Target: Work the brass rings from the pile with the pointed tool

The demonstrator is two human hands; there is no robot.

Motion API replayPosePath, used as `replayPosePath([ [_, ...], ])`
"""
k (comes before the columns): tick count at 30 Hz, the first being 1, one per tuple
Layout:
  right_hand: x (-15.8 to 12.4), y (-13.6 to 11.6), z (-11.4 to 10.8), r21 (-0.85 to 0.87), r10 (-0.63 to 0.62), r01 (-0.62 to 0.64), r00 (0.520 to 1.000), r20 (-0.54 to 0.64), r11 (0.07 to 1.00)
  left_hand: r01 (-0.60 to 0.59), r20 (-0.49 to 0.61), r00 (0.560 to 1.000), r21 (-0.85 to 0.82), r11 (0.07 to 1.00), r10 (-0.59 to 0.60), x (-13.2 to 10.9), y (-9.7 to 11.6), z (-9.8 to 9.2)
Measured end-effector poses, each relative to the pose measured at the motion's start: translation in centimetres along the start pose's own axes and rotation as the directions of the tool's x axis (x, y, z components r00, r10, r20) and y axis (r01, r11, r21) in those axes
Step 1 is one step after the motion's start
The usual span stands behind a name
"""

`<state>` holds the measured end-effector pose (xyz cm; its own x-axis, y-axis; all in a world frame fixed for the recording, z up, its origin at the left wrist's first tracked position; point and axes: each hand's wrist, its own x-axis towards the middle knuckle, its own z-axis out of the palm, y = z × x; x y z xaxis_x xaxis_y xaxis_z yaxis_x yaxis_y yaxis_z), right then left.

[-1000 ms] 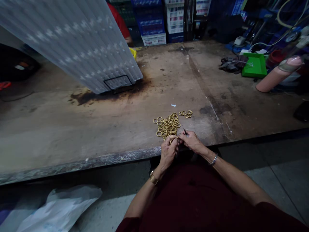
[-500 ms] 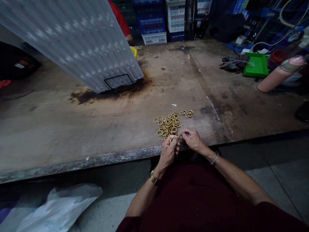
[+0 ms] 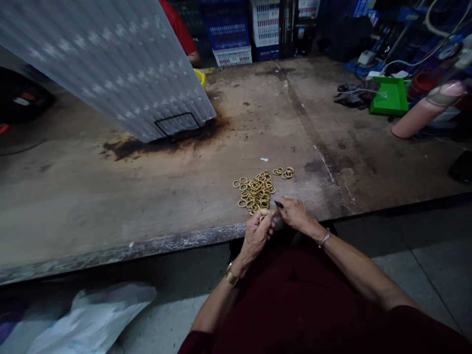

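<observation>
A pile of brass-coloured rings (image 3: 255, 191) lies near the table's front edge, with several more rings (image 3: 286, 174) just to its right. Right below the pile, my left hand (image 3: 255, 233) is closed on a brass-coloured ring (image 3: 262, 218), held between thumb and fingers. My right hand (image 3: 296, 215) is close beside it on the right, its fingers closed round a small dark tool (image 3: 279, 204) whose black tip sticks out to the left. What lies between the two hands is too small to make out.
A tall ribbed translucent stack (image 3: 147, 73) leans in a black wire stand on the wooden table (image 3: 110, 196). At the right are a green tray (image 3: 389, 96) and a pink cylinder (image 3: 427, 110). A person's red sleeve (image 3: 179, 27) shows behind the stack.
My right hand has turned slightly, and the black tip of its tool now shows clearly. My left hand has shifted slightly down and left in the view, still holding the ring.
</observation>
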<state>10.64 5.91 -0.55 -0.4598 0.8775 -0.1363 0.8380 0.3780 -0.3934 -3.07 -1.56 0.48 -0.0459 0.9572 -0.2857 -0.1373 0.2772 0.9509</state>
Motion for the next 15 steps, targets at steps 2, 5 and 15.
replayPosePath([
  [2, 0.6, 1.0, -0.3, -0.022, 0.05, -0.052, 0.996, -0.068, 0.998, 0.062, 0.165, 0.984, 0.025, 0.998, -0.065, -0.9, 0.3, -0.1],
  [5, 1.8, 2.7, -0.8, 0.007, 0.107, -0.108, 0.974, -0.201, 0.994, 0.177, 0.395, 0.897, 0.088, 0.98, -0.197, -1.7, -0.4, -0.4],
  [15, 7.3, 6.0, -1.6, 0.085, 0.201, -0.182, 0.901, -0.385, 0.98, 0.437, 0.13, 0.878, 0.18, 0.882, -0.461, 0.8, -11.5, -1.2],
])
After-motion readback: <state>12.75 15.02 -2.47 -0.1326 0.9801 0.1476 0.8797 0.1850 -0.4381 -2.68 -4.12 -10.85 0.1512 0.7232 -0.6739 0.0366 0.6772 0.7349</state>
